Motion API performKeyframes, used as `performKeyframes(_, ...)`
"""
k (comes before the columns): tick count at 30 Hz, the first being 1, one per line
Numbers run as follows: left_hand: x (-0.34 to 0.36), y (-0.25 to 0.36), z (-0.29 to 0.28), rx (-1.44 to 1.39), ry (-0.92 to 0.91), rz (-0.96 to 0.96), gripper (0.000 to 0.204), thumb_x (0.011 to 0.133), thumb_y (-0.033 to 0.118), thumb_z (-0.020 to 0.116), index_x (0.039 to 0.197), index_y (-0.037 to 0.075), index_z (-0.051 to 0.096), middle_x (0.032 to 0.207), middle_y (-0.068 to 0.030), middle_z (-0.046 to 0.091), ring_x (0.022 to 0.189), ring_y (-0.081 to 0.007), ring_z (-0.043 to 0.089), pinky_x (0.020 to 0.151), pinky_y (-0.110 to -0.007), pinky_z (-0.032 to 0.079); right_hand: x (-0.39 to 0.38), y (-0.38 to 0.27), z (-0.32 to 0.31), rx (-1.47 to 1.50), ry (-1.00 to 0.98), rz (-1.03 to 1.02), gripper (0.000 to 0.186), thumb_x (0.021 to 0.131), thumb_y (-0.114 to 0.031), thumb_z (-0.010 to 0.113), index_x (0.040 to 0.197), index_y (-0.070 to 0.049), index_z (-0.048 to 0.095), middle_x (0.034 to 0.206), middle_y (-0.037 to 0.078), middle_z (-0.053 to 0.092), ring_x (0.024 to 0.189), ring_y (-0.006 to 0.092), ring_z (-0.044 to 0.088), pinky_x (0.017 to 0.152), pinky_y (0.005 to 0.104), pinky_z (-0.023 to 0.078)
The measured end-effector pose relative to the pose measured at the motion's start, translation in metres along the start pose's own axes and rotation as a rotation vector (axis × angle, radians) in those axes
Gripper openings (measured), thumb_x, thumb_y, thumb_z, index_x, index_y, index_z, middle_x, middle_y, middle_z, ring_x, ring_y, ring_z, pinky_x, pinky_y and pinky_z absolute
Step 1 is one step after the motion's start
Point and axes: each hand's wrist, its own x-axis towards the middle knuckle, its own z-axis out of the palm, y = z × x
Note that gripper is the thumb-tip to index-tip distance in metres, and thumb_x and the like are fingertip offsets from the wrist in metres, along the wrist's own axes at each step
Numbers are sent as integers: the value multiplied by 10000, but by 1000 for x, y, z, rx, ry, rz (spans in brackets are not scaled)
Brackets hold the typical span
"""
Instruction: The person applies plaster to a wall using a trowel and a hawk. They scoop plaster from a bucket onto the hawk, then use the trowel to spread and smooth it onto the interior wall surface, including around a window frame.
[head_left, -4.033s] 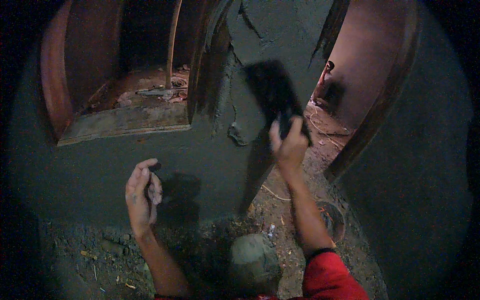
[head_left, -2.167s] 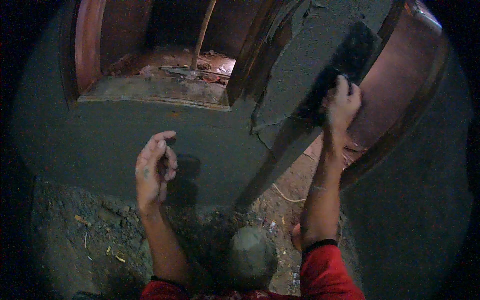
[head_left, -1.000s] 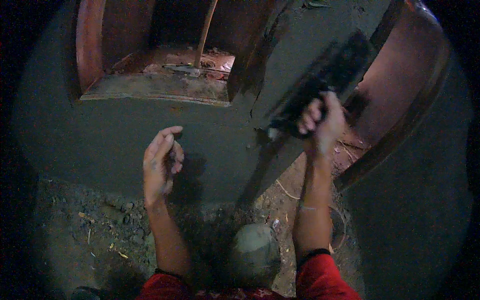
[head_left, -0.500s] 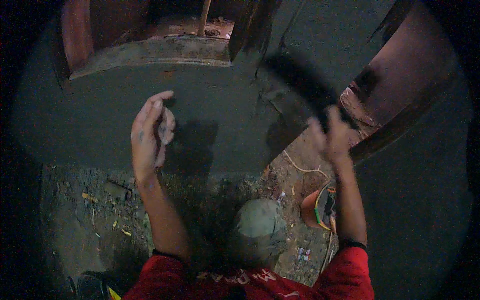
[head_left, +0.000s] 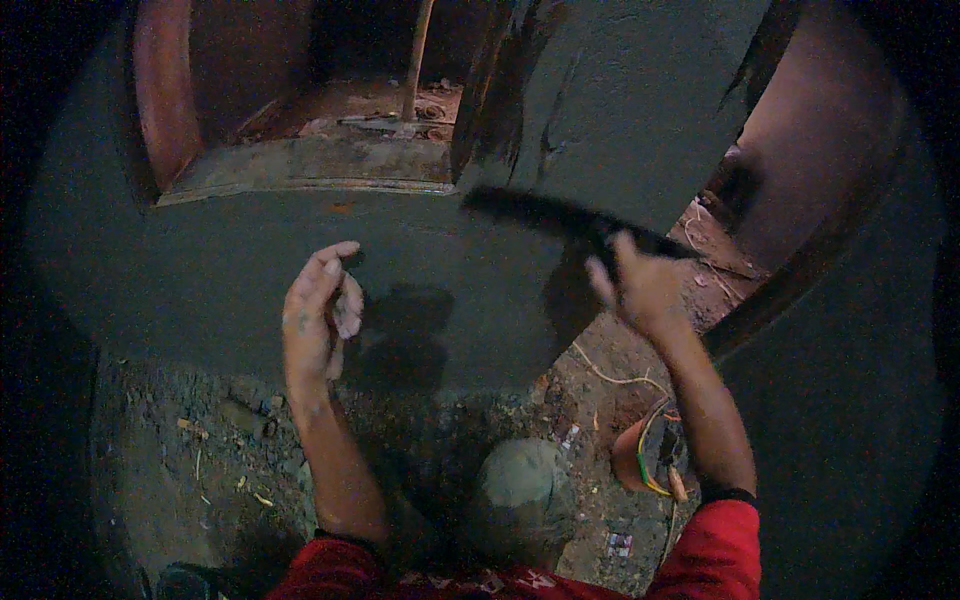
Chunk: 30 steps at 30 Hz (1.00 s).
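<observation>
My right hand is closed round the handle of a long, dark plastering float. The float lies nearly level, its left end close to the wall below the window opening; blur hides whether it touches. Smooth grey plaster covers the wall before me. My left hand is raised in front of the wall's lower part, fingers loosely bent and apart, with nothing in it. Pale grey dust or plaster marks its fingers.
A window opening with a sill is at upper left, a pole standing behind it. To the right is a doorway with a pale cable on the ground. An orange bucket stands below my right forearm. Rubble litters the ground.
The float has swung from a steep slant to nearly level, its left end coming down and left. My right hand has turned with it. My left hand stays empty; the whole view has shifted upward.
</observation>
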Motion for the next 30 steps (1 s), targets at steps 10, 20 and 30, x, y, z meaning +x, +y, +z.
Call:
performKeyframes(10, 0, 3, -4, -70, -39, 30, 289, 1021, 230, 493, 1205, 23, 575, 635, 0, 550, 474, -29, 426, 432, -175, 330, 28, -24, -31, 1517, 671, 670, 173, 970, -218, 574, 902, -80, 496, 596, 30, 479, 412, 146, 453, 352, 308, 371)
performKeyframes(20, -5, 13, 0, -27, -5, 10, 306, 1012, 255, 511, 1206, 28, 573, 634, 5, 538, 474, -31, 409, 430, -177, 325, 30, -52, 64, 1182, 492, 620, 318, 920, -279, 661, 1002, 19, 586, 751, 70, 613, 649, 161, 549, 599, 328, 459)
performKeyframes(30, -8, 10, 1, -4, -18, 29, 309, 1019, 260, 491, 1203, 27, 575, 646, 6, 529, 496, -38, 418, 445, -181, 333, -62, -16, 32, 224, 151, 208, 306, 912, -293, 652, 1027, -30, 548, 739, 199, 650, 581, 393, 615, 525, 446, 486)
